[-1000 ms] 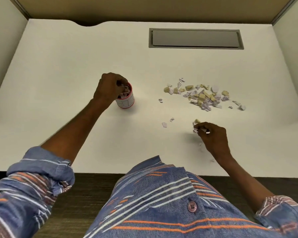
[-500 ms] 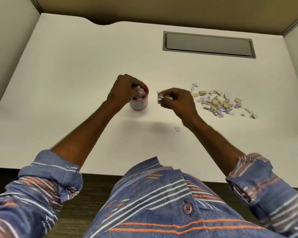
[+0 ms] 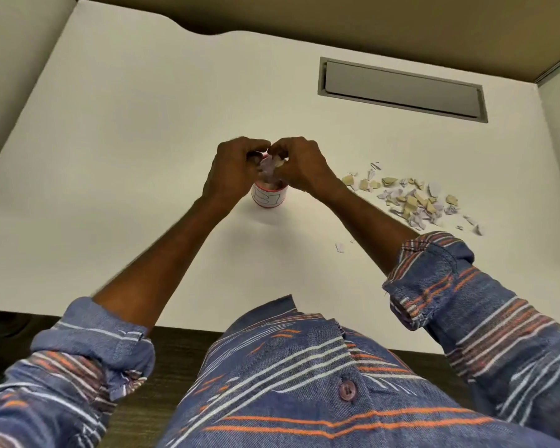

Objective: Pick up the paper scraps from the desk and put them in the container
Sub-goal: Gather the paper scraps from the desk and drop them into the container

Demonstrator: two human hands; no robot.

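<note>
Left hand (image 3: 236, 169) curled round container (image 3: 270, 198) rim, steadying it. Container packed past the brim: wad (image 3: 268, 168) of scraps pokes out (little room left, I'd say). Right hand (image 3: 301, 166) pinches that wad at the mouth. Scrap pile (image 3: 411, 198) and stray scrap (image 3: 339, 247) on desk (image 3: 143, 156). Featherlight, limp: pinch clusters from above.

The container (image 3: 268, 199) is white and red, the scraps (image 3: 413, 202) tan, perhaps lilac.

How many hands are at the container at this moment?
2. The left hand grips the container from its left; the right hand is above its mouth, pinching paper scraps. Neither is hidden.
</note>
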